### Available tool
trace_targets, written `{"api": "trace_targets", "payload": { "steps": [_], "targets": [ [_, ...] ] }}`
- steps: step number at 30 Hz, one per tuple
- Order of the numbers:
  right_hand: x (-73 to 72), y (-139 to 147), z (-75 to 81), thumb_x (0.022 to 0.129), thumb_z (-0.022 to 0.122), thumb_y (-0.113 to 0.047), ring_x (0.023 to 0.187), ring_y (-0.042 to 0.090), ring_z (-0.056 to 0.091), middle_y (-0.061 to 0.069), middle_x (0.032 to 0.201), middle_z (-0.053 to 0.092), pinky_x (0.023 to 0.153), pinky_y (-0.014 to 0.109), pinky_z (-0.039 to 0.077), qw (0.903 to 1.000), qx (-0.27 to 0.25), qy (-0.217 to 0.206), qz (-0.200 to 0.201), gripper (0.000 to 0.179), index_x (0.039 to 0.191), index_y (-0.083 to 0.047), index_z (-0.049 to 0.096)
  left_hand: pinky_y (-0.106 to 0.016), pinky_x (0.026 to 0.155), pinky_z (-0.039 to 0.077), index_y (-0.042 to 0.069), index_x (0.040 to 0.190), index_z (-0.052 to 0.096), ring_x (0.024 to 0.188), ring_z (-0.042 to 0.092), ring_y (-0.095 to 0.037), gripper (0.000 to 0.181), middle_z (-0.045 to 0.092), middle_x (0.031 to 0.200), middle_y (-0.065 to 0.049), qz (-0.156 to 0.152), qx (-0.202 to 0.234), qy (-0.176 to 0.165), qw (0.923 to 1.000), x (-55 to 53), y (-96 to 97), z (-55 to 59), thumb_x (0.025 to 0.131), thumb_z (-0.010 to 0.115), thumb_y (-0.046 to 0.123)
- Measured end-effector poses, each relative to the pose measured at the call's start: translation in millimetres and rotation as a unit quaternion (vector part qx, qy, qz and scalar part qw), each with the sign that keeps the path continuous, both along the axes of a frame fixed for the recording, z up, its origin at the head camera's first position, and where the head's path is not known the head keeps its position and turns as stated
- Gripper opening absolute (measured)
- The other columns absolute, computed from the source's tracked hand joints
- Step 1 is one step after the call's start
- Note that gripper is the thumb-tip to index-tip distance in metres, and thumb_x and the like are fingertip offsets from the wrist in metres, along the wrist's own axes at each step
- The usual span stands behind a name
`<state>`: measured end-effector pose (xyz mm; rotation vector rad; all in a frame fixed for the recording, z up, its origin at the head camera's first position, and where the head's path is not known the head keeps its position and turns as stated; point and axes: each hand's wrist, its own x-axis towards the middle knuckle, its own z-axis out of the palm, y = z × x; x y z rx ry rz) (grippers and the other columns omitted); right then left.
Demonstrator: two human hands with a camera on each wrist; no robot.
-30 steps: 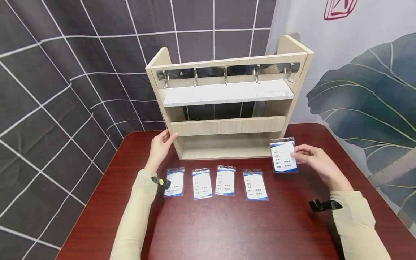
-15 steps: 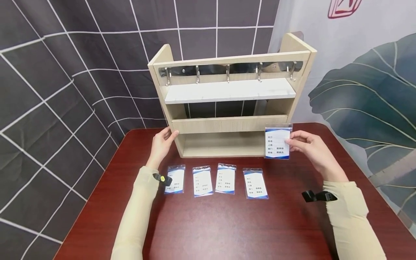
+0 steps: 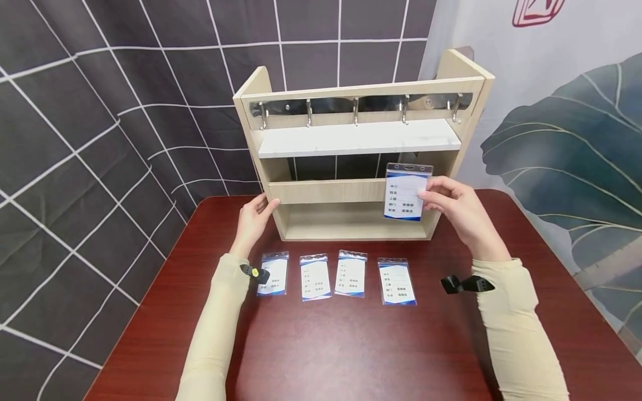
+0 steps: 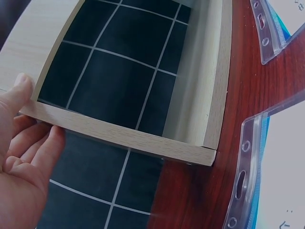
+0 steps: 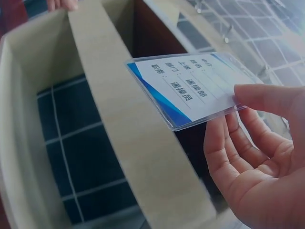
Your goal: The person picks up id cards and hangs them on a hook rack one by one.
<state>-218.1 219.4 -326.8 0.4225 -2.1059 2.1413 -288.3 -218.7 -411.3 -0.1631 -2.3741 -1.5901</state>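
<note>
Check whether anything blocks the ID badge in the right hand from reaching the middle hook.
Nothing visible does: the right hand pinches the ID badge in front of the wooden rack, and the middle hook hangs bare.

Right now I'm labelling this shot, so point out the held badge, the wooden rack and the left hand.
Held badge (image 3: 405, 192), head view, its printed face.
Wooden rack (image 3: 328, 191), head view, its lower crossbar.
Left hand (image 3: 251, 223), head view, its middle.

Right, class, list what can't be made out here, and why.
Head: some lines on the leftmost card, hidden by the wrist device.
Left wrist: most of the lower card, cut off at right.
Right wrist: underside of the held card, facing away; most of the left hand, cut off by the top edge.
</note>
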Motion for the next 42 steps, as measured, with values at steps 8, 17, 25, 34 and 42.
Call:
{"api": "trace_targets", "payload": {
  "steps": [8,17,25,34,42],
  "targets": [
    [-7.5,-33,17.4,0.093,0.070,-0.004,0.079,0.013,0.063,0.000,0.088,0.070,0.071,0.021,0.056,0.9992,-0.019,0.026,0.023,0.004,0.092,-0.007,0.068,-0.042,0.105,0.048,-0.002,0.141,0.056,0.128,0.057,-0.032,0.062,0.059,0.137,-0.023,0.005,-0.005,0.000,1.0000,-1.9,-1.9,0.1,0.094,0.073,0.035],
    [-17.5,-67,31.0,0.093,0.070,-0.004,0.072,0.013,0.061,0.001,0.084,0.068,0.069,0.021,0.057,0.9984,-0.017,0.039,0.036,0.006,0.091,-0.008,0.066,-0.043,0.105,0.049,-0.003,0.140,0.056,0.127,0.058,-0.033,0.061,0.059,0.135,-0.024,0.009,-0.002,0.004,0.9999,-0.2,-3.0,2.9,0.094,0.073,0.034],
    [-23.2,-91,39.4,0.094,0.068,-0.004,0.082,0.014,0.062,0.001,0.089,0.068,0.073,0.022,0.056,0.9977,-0.016,0.048,0.045,0.009,0.088,-0.010,0.064,-0.042,0.104,0.050,-0.003,0.138,0.058,0.126,0.059,-0.033,0.057,0.060,0.133,-0.024,0.008,0.004,0.015,0.9998,0.1,-0.5,3.1,0.096,0.071,0.033],
    [-21.9,-109,44.5,0.094,0.067,-0.006,0.086,0.013,0.063,-0.005,0.085,0.071,0.076,0.026,0.050,0.9978,-0.021,0.042,0.046,0.010,0.089,-0.013,0.062,-0.043,0.104,0.050,-0.003,0.139,0.058,0.126,0.059,-0.033,0.058,0.061,0.133,-0.024,0.008,0.006,0.012,0.9999,2.5,1.0,0.2,0.095,0.072,0.033],
    [-26.4,-134,46.3,0.092,0.066,0.001,0.085,0.014,0.066,-0.002,0.088,0.074,0.072,0.024,0.056,0.9943,-0.058,0.060,0.066,0.014,0.099,-0.010,0.063,-0.043,0.103,0.051,-0.004,0.139,0.056,0.126,0.059,-0.034,0.059,0.060,0.134,-0.025,0.001,0.008,0.026,0.9996,1.0,1.2,-3.5,0.096,0.071,0.032]
  ]
}}
